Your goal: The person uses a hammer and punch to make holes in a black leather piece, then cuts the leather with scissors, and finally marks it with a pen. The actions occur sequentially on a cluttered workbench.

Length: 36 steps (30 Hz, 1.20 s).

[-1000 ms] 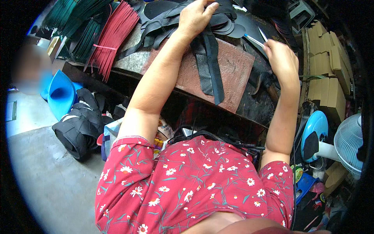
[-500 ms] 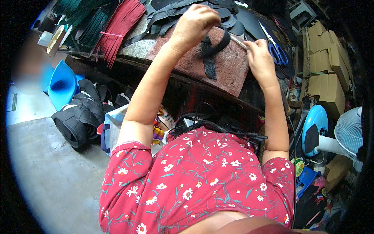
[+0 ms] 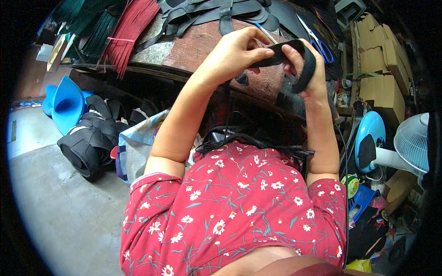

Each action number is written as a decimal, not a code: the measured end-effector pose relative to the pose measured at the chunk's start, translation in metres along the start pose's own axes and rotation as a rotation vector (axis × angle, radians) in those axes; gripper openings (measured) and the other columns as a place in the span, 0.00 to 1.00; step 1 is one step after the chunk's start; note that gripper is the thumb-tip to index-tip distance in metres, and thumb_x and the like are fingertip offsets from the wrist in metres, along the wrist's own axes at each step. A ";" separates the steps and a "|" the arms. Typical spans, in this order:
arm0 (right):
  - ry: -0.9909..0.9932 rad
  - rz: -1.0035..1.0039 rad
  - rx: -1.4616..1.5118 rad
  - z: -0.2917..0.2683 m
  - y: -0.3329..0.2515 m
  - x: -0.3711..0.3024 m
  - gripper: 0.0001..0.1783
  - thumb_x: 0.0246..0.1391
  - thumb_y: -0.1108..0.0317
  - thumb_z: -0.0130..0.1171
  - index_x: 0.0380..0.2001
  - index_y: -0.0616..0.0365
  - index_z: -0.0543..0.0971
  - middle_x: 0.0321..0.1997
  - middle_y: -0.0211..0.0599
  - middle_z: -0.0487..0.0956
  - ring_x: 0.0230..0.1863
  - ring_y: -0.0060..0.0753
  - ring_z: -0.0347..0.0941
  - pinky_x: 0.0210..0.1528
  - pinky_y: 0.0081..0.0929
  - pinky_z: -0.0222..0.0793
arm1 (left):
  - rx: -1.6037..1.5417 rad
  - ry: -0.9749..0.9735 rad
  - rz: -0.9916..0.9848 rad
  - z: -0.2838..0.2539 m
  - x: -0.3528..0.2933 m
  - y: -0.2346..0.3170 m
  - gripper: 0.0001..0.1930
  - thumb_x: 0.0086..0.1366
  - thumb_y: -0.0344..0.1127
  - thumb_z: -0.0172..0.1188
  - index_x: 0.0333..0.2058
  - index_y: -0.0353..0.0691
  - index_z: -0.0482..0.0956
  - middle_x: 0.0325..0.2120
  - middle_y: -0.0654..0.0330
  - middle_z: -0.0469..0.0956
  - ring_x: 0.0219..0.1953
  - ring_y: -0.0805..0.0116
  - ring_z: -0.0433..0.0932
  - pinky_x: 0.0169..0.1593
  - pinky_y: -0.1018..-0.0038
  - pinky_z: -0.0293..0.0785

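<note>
Slab (image 3: 202, 41), reddish and rough, lies beyond the left hand (image 3: 241, 50) and right hand (image 3: 317, 83), which hold up a black strip (image 3: 309, 69) over its right part: left thumb and fingers are clamped on it, right thumb and fingers pinch it just beside, and one length curls over the right hand. Blue-handled scissors (image 3: 316, 42) lie beyond, and a slim pen (image 3: 266, 32) juts up behind the strip, its lower end hidden.

Red top (image 3: 248, 207) w/ wht daisies (image 3: 219, 227), grn leaves (image 3: 293, 222); short slvs (image 3: 152, 202), same print.
</note>
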State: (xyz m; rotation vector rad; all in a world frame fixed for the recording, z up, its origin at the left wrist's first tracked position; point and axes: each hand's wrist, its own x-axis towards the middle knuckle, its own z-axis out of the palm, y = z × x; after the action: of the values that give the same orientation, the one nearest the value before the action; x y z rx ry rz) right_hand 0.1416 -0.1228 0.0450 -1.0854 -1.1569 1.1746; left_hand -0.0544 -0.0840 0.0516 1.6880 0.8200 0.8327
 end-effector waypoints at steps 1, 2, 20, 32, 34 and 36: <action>0.067 0.008 0.134 -0.001 0.001 0.000 0.06 0.55 0.68 0.65 0.33 0.57 0.79 0.26 0.24 0.77 0.23 0.13 0.69 0.24 0.15 0.65 | 0.004 0.007 -0.018 -0.001 -0.003 -0.004 0.10 0.65 0.33 0.61 0.38 0.31 0.78 0.25 0.64 0.78 0.26 0.80 0.76 0.27 0.82 0.72; 0.045 0.013 0.148 -0.006 0.001 -0.001 0.06 0.56 0.69 0.64 0.34 0.58 0.79 0.27 0.25 0.77 0.24 0.14 0.71 0.26 0.15 0.67 | 0.150 0.030 -0.071 -0.005 -0.004 -0.007 0.11 0.64 0.33 0.62 0.38 0.29 0.78 0.26 0.61 0.79 0.28 0.78 0.78 0.29 0.80 0.75; 0.056 -0.525 -0.527 -0.005 0.024 -0.018 0.10 0.50 0.81 0.60 0.37 0.63 0.82 0.35 0.39 0.80 0.38 0.30 0.78 0.43 0.23 0.73 | -0.323 0.186 -0.068 0.033 -0.010 -0.014 0.11 0.62 0.27 0.61 0.40 0.24 0.79 0.31 0.54 0.82 0.30 0.71 0.82 0.37 0.77 0.82; 0.089 -0.314 -0.288 -0.002 0.034 -0.023 0.09 0.52 0.82 0.59 0.37 0.67 0.81 0.37 0.37 0.81 0.39 0.27 0.77 0.45 0.21 0.72 | -0.189 0.280 -0.084 0.040 -0.011 -0.019 0.09 0.61 0.29 0.63 0.37 0.28 0.82 0.27 0.55 0.84 0.28 0.74 0.83 0.33 0.78 0.79; 0.108 -0.169 -0.130 -0.001 0.037 -0.024 0.08 0.53 0.82 0.58 0.37 0.68 0.81 0.37 0.36 0.81 0.39 0.25 0.76 0.45 0.20 0.71 | -0.173 0.290 -0.084 0.041 -0.012 -0.019 0.09 0.61 0.29 0.63 0.36 0.28 0.82 0.26 0.54 0.84 0.28 0.74 0.83 0.33 0.78 0.79; 0.118 -0.079 -0.017 -0.001 0.039 -0.025 0.08 0.54 0.82 0.58 0.38 0.68 0.81 0.37 0.35 0.81 0.40 0.23 0.76 0.45 0.20 0.71 | -0.156 0.304 -0.088 0.042 -0.014 -0.019 0.09 0.61 0.29 0.63 0.36 0.28 0.82 0.26 0.54 0.84 0.29 0.74 0.83 0.33 0.78 0.79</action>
State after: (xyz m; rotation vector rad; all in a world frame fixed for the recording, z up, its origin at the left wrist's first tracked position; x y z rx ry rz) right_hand 0.1379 -0.1444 0.0036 -1.0975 -1.1102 1.0276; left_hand -0.0281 -0.1121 0.0222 1.3973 1.0001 1.0792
